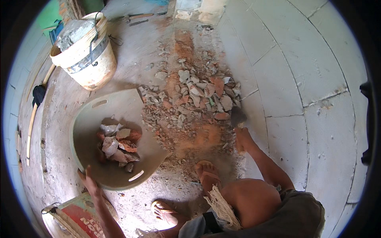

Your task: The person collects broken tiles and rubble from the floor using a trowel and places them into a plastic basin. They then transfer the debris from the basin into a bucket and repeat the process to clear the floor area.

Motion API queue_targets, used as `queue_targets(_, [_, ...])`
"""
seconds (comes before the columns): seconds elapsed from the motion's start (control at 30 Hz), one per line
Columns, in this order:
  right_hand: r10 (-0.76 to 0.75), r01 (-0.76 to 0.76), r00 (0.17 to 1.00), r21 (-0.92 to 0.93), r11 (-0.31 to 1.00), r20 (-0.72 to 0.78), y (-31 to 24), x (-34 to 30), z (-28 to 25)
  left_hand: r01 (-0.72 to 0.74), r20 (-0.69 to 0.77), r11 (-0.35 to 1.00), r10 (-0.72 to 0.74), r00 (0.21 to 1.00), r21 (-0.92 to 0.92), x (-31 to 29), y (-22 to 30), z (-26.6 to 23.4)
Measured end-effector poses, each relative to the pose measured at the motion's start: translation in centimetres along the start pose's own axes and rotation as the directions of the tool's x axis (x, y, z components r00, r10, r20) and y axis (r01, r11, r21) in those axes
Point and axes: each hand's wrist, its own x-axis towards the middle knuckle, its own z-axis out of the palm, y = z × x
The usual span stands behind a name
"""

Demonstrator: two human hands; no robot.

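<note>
1. Two bare hands are in your view, set well apart: your left hand at the lower left and your right hand past your bent knee.
2. Your left forearm rises from the lower edge, leaning slightly left, and that grip grasps the near-left rim of the grey-green, rounded plastic basin.
3. Your right forearm slants up and leftward outside the knee, fingers pointing down beside a dark, flat, blade-like piece; you cannot tell from here whether that grip is clenched around it.
4. The basin sits on the rough, dusty grey floor, left of your feet, its curved wall smooth and dulled by dust, with two oblong slots cut through it.
5. Inside it lies a cluster of angular chunks, some brick red, some pale grey, jagged and broken-faced.
6. The basin's straight, open lip faces right, against the loose heap of broken brick and mortar; a line through both slots, its long axis, runs from upper left to lower right.
7. The heap spreads crumbly and uneven beside the pale grey block wall, its largest shards nearest your right hand's side.
8. Beyond the basin stands a dirty white plastic bucket, loaded with a grey lump.
</note>
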Motion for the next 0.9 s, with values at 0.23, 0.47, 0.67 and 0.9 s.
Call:
queue_targets(0.23, [-0.186,0.214,0.954,0.098,0.972,-0.235,-0.1,-3.1,0.9,0.187,0.185,0.958,-0.148,0.971,-0.216,1.8,-3.3,-0.8])
queue_targets(0.47, [-0.38,0.274,0.892,-0.376,0.885,-0.244,1.1,9.5,0.1,-0.307,0.271,0.912,0.233,0.934,0.273,1.8,-4.8,-2.5])
queue_targets(0.67, [-0.223,0.226,0.968,-0.01,0.974,0.117,-2.6,11.3,-1.6,-0.07,0.236,0.969,0.013,0.972,0.238,1.6,-1.0,-0.9])
queue_targets(0.9, [-0.219,0.179,0.934,0.161,0.971,0.283,-1.6,7.7,1.9,-0.093,0.168,0.987,0.071,0.983,0.128,1.9,-0.8,0.0])
